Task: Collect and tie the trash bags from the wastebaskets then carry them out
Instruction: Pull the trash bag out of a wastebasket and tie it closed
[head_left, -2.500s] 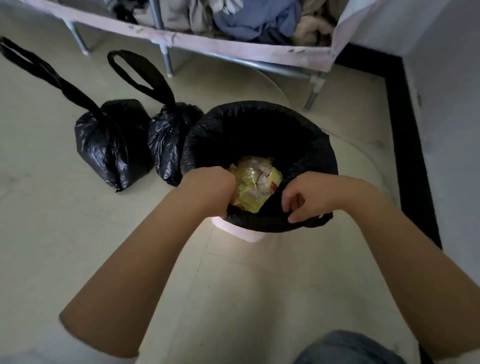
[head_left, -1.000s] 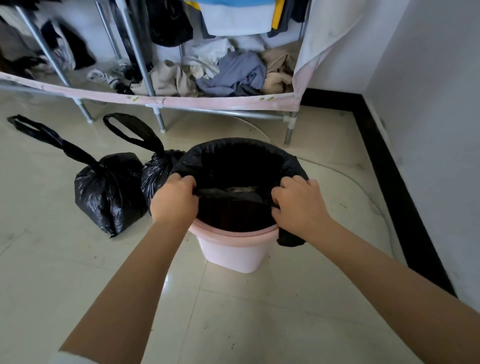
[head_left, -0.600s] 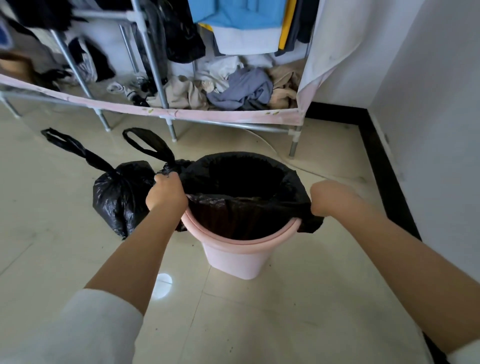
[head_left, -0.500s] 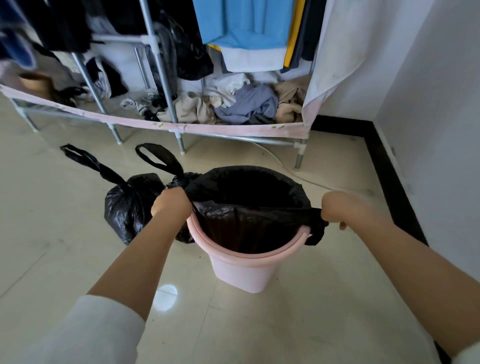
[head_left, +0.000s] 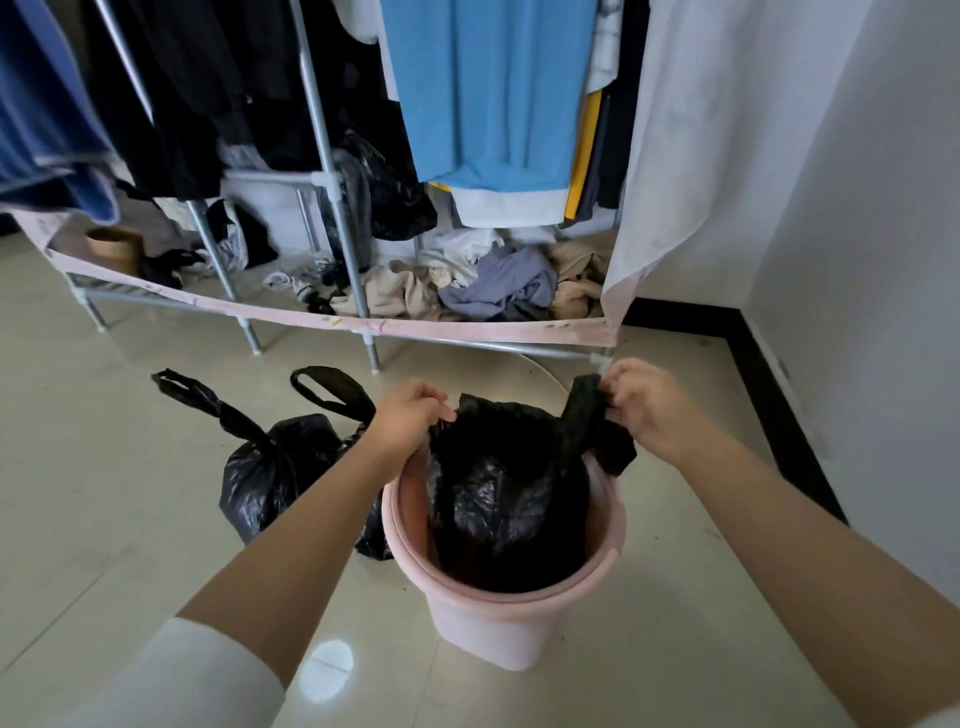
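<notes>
A pink wastebasket (head_left: 498, 618) stands on the tiled floor in front of me. A black trash bag (head_left: 506, 488) sits inside it, its top pulled off the rim and gathered upward. My left hand (head_left: 408, 415) grips the bag's left top edge. My right hand (head_left: 647, 402) pinches the bag's right handle strip, held up above the rim. Two tied black trash bags stand on the floor left of the basket: one (head_left: 275, 467) in full view, the other (head_left: 371, 530) mostly hidden behind my left forearm, its loop handle sticking up.
A metal-framed clothes rack (head_left: 337, 208) with hanging garments and a pile of clothes on its base stands right behind the basket. A white wall (head_left: 857, 260) with black skirting closes off the right side. Open tiled floor (head_left: 104, 493) lies to the left.
Both hands have lifted the bag's rim off the wastebasket and drawn it up and inward. The bag now hangs narrower inside the basket, and the pink rim is uncovered.
</notes>
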